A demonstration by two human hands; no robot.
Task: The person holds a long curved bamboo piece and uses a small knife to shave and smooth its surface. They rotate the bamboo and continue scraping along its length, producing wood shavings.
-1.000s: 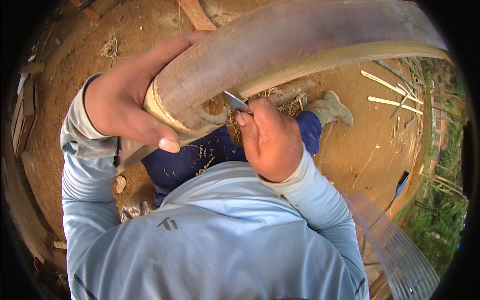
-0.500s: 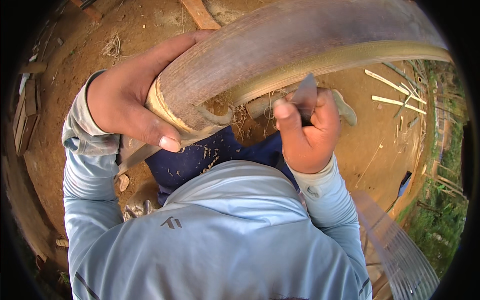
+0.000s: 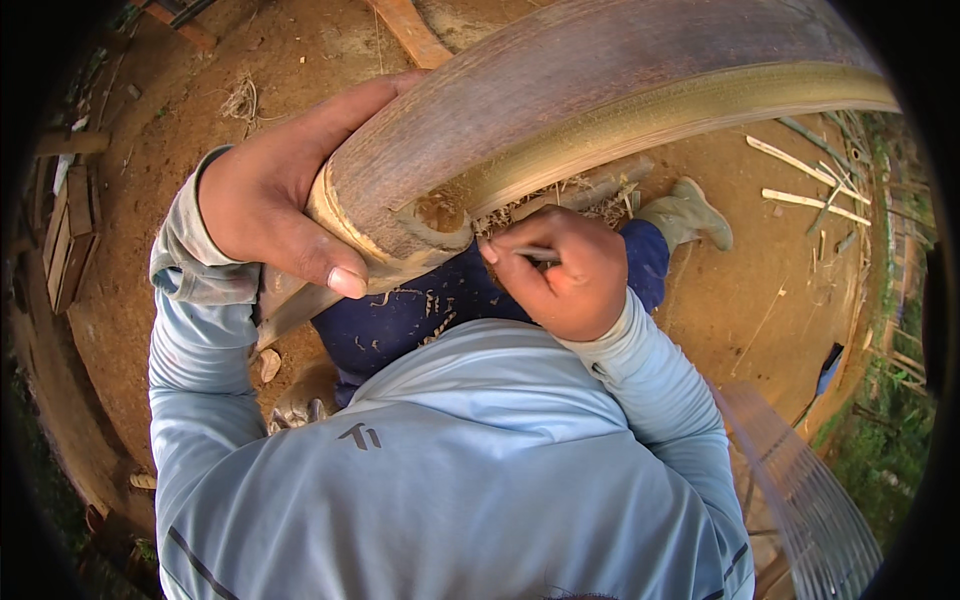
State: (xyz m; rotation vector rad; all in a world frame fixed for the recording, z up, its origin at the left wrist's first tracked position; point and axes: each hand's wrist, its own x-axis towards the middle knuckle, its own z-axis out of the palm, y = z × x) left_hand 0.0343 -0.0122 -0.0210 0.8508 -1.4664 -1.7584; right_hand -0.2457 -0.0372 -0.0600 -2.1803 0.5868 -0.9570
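A thick brown bamboo pole [image 3: 600,85] curves across the upper part of the head view, its cut end toward my left. Its lower side bears a long pale stripe with the outer skin scraped off, and a rounded notch [image 3: 442,212] near the end. My left hand [image 3: 275,200] grips that end from above, thumb on the near side. Just right of the notch, close under the pale stripe, my right hand [image 3: 570,275] is closed around a small flat grey blade [image 3: 537,254]. The blade shows edge-on; its tip is mostly hidden by the fingers.
Curled shavings [image 3: 600,208] lie below the pole and on my dark blue trousers [image 3: 400,315]. Pale split sticks [image 3: 815,200] are on the dirt at right, beyond my boot [image 3: 688,213]. Wooden boards [image 3: 70,240] stand at left; a clear corrugated sheet [image 3: 800,490] is lower right.
My right hand has moved left and down with the blade, from along the pale stripe to beside the notch, turning the blade edge-on. My left hand keeps its grip.
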